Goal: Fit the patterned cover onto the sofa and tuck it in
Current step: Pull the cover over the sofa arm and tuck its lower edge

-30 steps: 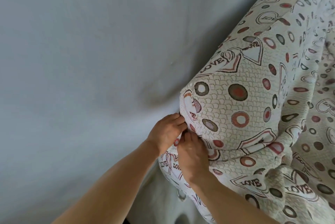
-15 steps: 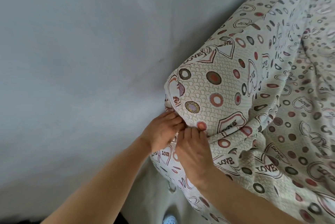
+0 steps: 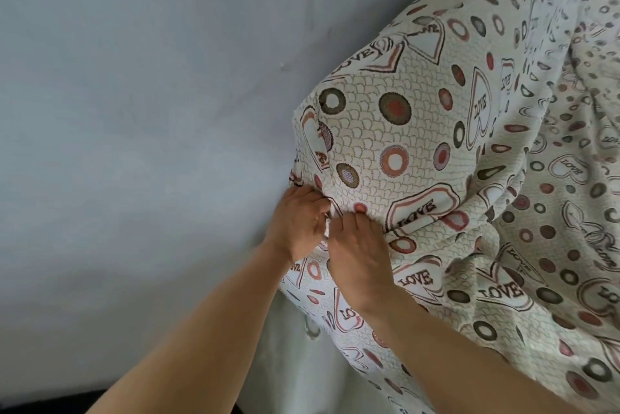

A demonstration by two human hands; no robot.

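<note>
Nearest, two bare forearms rise from 6 o'clock and meet near the middle of the view. The left hand (image 3: 298, 222) and right hand (image 3: 357, 256) sit knuckle to knuckle, fingers curled and pinching a fold of the cover (image 3: 385, 141) at the lower edge of the sofa (image 3: 339, 306) corner. Over the last second the hands have stayed clamped on that same gathered seam while the cloth above them went tauter: the rounded bulge at 12 o'clock from the hands now reads smooth, circles and "LOVE" hearts stretched flat, with a sharper crease running off toward 3 o'clock. That suggests the corner is being seated, with the pull going down and inward. Further off, toward 2 and 3 o'clock, the cover lies loose and rumpled across the rest of the sofa, so most of the fitting and all of the tucking looks still to come. Below the hands, toward 5 o'clock, the fabric hangs free down the side. Behind it all, from 9 to 12 o'clock, a plain grey wall (image 3: 141, 105) stands close to the corner.
</note>
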